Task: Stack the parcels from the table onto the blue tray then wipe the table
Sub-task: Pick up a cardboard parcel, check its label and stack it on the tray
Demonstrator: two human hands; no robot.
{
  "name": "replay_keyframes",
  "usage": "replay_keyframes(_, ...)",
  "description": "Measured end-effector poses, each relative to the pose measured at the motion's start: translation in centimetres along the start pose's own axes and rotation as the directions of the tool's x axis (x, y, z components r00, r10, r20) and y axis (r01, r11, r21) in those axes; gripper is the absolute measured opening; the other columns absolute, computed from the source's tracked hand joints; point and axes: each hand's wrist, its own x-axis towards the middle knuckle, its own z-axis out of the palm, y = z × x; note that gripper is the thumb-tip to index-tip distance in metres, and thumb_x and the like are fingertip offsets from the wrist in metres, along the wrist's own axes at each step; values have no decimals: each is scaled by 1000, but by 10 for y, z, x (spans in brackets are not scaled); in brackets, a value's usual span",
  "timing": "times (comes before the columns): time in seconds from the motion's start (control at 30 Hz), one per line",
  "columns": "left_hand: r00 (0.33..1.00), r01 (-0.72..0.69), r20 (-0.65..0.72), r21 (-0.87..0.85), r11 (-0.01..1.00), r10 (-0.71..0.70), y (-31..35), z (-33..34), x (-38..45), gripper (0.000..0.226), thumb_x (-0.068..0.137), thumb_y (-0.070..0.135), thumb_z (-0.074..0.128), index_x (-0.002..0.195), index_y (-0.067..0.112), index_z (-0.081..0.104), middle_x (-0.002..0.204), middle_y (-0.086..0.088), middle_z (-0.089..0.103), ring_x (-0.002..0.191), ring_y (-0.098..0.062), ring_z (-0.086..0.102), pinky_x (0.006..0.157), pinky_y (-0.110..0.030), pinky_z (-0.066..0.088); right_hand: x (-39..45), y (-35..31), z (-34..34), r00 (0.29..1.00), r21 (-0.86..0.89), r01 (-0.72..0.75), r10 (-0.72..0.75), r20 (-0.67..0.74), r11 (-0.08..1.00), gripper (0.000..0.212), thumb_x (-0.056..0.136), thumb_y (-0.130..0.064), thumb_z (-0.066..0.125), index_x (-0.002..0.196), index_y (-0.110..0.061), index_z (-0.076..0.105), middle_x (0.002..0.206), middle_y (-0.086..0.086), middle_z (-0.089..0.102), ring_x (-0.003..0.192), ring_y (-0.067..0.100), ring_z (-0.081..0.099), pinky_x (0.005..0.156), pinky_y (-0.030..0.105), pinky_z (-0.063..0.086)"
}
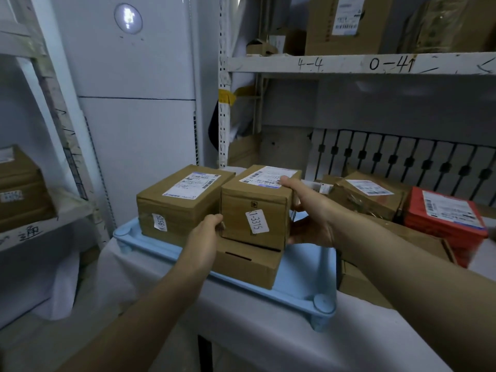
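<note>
Both hands on the box, set atop a flat box on the tray. My left hand pinches its near left corner; my right hand wraps the right side, squaring it beside the left box. More parcels wait right.

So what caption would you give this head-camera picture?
Both hands, left hand and right hand, set a labelled parcel atop a flat box on the blue tray.
</note>
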Motion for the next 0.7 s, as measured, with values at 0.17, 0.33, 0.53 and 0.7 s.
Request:
replay_keyframes(0.17, 999, -46, -27, -39, 998, 45, -5, 5, -2, 34, 99, 43, 44, 125, 26, 58, 118, -1, 64, 115, -23, 57, 103, -41, 43, 1, -4, 10, 999, -25, 35, -35, -7, 999, 59, 81, -67, 63, 116, -19, 57, 112, 17, 70, 92, 36, 73, 81, 49, 60)
replay_keyframes(0.33, 810, -477, -364, 49, 878, 460, -9, -16, 7, 10, 99, 35, 48, 107, 33, 54, 109, 6, 56, 106, -17, 55, 84, -31, 47, 2, -25, 31, 993, 49, 108, -111, 44, 993, 54, 84, -66, 60, 115, -22, 61, 103, 14, 73, 86, 31, 74, 61, 38, 59)
replay_keyframes(0.53, 710, -372, -575, 182, 910, 406, 15, -59, 50, 24, 99, 39, 44, 121, 33, 51, 139, 3, 37, 136, -21, 33, 116, -52, 25, 14, -48, 77, 985, 82, 121, -130, 113, 989, 53, 87, -64, 57, 118, -21, 61, 97, 11, 73, 72, 25, 75, 56, 36, 60)
replay_keyframes(0.7, 808, -381, -462, 64, 922, 366, 21, -72, 78, 55, 80, 72, 24, 102, 40, 63, 123, 2, 61, 122, -23, 51, 109, -54, 36, 34, -59, 114, 982, 16, 142, -143, 127, 990, 60, 85, -68, 57, 124, -22, 59, 100, 9, 73, 90, 29, 71, 72, 41, 61)
